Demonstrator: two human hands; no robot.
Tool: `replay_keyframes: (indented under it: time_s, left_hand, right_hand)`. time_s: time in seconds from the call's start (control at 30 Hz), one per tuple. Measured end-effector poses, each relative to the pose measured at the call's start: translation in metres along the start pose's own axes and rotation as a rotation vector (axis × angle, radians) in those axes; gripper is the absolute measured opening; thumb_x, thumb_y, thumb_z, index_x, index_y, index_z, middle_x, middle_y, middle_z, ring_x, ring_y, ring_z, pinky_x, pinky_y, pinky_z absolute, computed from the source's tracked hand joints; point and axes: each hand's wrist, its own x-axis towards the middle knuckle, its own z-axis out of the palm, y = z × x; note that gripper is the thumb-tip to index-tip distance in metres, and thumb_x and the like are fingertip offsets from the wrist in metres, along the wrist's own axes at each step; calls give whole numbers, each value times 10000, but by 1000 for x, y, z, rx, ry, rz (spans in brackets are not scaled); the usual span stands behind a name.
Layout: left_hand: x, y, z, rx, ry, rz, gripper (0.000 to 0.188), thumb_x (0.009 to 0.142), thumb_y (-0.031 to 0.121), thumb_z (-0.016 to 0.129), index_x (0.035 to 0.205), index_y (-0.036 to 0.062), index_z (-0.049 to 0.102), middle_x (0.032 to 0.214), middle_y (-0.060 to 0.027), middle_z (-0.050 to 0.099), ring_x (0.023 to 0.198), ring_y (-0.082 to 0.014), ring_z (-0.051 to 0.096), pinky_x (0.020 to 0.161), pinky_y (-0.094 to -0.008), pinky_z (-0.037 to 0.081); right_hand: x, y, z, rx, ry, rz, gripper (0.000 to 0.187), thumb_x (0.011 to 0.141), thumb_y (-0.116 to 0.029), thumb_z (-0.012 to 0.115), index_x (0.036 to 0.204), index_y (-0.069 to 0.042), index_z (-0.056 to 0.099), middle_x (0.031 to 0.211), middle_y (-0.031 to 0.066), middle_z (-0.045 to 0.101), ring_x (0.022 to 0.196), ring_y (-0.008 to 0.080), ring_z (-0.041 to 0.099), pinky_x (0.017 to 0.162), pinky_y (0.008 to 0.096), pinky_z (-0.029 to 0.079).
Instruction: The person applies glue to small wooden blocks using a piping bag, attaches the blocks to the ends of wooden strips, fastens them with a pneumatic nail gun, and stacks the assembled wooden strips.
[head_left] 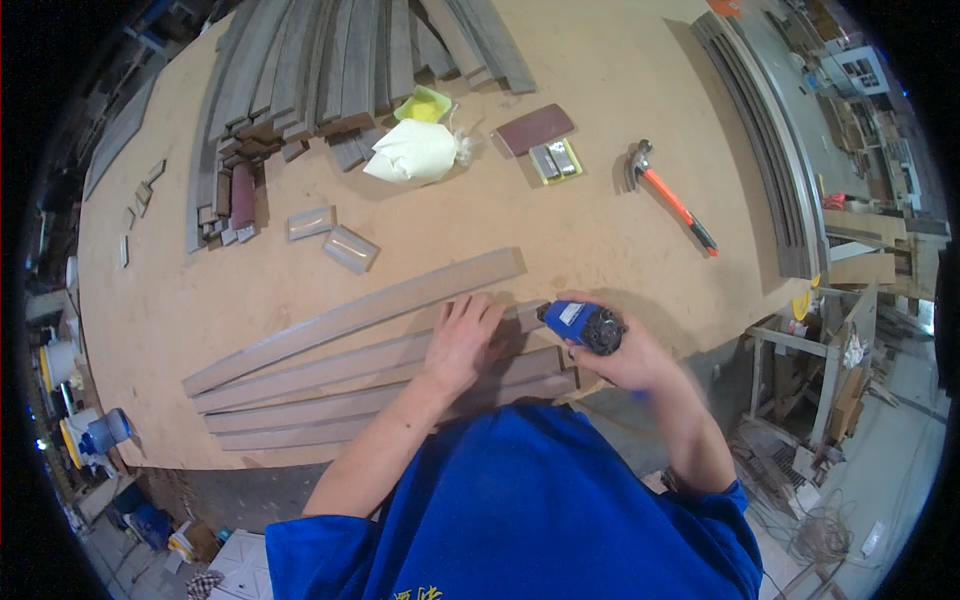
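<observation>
My right hand [630, 355] is wrapped round a blue and black power drill [580, 325]. The drill's nose points left, at the right end of a long wooden strip [375, 353]; whether a bit touches the wood is too small to tell. My left hand [465, 340] grips that same strip near its right end, fingers bent over it. Another wooden strip [350, 315] lies just beyond, slanting up to the right. Closer to my body, more strips [310, 410] lie side by side, partly hidden under my left forearm.
A claw hammer [675, 200] lies at the right. Beyond my hands are a dark red sanding sheet [535, 128], a small open box [555, 160], a white bag [412, 152] and two small clear-topped cases [350, 248]. Stacked boards [340, 70] fill the far left; long planks [755, 140] line the right edge.
</observation>
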Motion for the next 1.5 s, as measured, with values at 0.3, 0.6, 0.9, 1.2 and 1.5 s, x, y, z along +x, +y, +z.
replay_keyframes:
  time_s: [0.3,0.6,0.9,1.2,1.5]
  left_hand:
    - [0,-4,5,-8,28,11,484,794,202,793,1226,81,612,1208,-109,579,1217,-314,532,1016,-483,447]
    - [-2,-4,6,72,9,12,516,787,217,800,1243,65,609,1216,-121,575,1224,-322,530,1029,-478,444]
    - [0,-5,8,55,33,22,508,790,220,793,1242,64,619,1215,-119,582,1218,-320,530,1032,-488,447]
    - [-1,-7,13,94,25,22,535,786,254,807,1253,74,619,1252,-107,580,1242,-311,529,1034,-485,444]
    - [-15,-23,8,-11,123,-12,560,762,280,825,1250,103,615,1191,-102,592,1187,-323,545,1018,-471,443]
  right_hand:
    - [-2,-12,6,-90,42,72,672,803,-154,764,1447,-150,572,1220,102,703,1104,188,665,986,339,516]
    - [-18,-3,7,0,20,104,674,815,-140,769,1456,-150,561,1286,72,674,1159,191,640,1027,345,501]
    - [-19,14,14,-17,7,21,656,826,-151,766,1448,-160,557,1297,93,675,1180,208,647,1047,350,491]
    - [-25,14,19,19,51,-123,704,822,-131,771,1481,-156,526,1310,104,669,1201,218,638,1065,354,481]
    - [-20,-18,24,-22,4,-31,664,832,-138,765,1460,-131,550,1328,114,660,1231,200,618,1081,356,468]
